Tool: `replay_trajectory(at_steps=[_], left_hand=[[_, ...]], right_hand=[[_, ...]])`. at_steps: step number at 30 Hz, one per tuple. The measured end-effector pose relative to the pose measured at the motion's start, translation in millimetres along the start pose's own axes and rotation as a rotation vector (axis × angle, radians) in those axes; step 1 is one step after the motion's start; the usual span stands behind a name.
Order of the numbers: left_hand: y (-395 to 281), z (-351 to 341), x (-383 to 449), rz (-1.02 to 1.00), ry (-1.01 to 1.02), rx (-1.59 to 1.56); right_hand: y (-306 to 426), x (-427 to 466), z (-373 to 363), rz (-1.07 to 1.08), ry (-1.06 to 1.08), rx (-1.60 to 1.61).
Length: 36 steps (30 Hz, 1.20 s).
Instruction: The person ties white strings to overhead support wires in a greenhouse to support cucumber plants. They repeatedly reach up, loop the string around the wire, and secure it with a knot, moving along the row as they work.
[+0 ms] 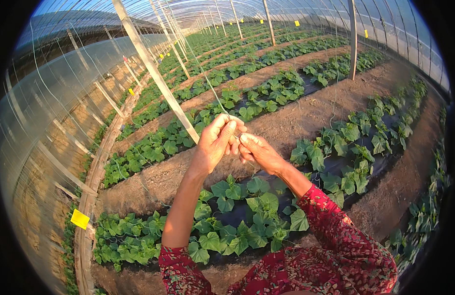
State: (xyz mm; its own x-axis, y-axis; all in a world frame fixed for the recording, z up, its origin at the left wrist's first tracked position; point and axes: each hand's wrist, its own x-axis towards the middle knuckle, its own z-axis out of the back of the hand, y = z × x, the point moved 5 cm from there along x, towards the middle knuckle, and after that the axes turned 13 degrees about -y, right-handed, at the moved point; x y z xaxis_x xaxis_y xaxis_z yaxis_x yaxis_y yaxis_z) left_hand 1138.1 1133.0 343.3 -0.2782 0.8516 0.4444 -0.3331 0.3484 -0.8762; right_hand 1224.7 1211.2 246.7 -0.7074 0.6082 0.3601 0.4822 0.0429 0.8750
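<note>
A thin pale string (209, 83) slants down from the upper part of the greenhouse to my fingers. My left hand (218, 142) pinches it between thumb and fingers. Close by on the right, my right hand (258, 151) has its thumb and index finger closed on a thin end of string. Both hands are raised in front of me, their fingertips nearly touching, above a bare soil path (157, 177). Leafy young vine plants (246, 221), which look like cucumber, grow below my forearms. How the string runs between the fingers is partly hidden.
A wooden post (157, 73) leans just left of the hands, and another post (353, 40) stands at the right. More strings hang around. Rows of plants in black plastic mulch (231, 215) stretch away. A yellow card (80, 219) hangs by the long edge board (88, 206) at the left.
</note>
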Motion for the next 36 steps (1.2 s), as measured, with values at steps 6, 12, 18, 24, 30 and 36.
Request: replay_trajectory(at_steps=[6,12,18,24,30,36], left_hand=[[78,4,-14,0.133,-0.164,-0.281],[100,30,-1,0.032,-0.354,-0.338],[112,-72,-8,0.136,-0.052,-0.054],[147,-126,6,0.233,-0.048,-0.074],[160,-77,62,0.197,-0.518,-0.39],[182,34,57,-0.005,-0.927,-0.484]], right_hand=[[-71,-51,81,-0.273,-0.132,-0.015],[-89,-64,139,-0.203,-0.196,-0.042],[-45,-56,139,-0.302,-0.173,0.006],[-38,-44,149,-0.277,-0.076,-0.018],[-50,-40,243,-0.317,-0.133,-0.12],[-65,-26,344,-0.342,-0.181,-0.177]])
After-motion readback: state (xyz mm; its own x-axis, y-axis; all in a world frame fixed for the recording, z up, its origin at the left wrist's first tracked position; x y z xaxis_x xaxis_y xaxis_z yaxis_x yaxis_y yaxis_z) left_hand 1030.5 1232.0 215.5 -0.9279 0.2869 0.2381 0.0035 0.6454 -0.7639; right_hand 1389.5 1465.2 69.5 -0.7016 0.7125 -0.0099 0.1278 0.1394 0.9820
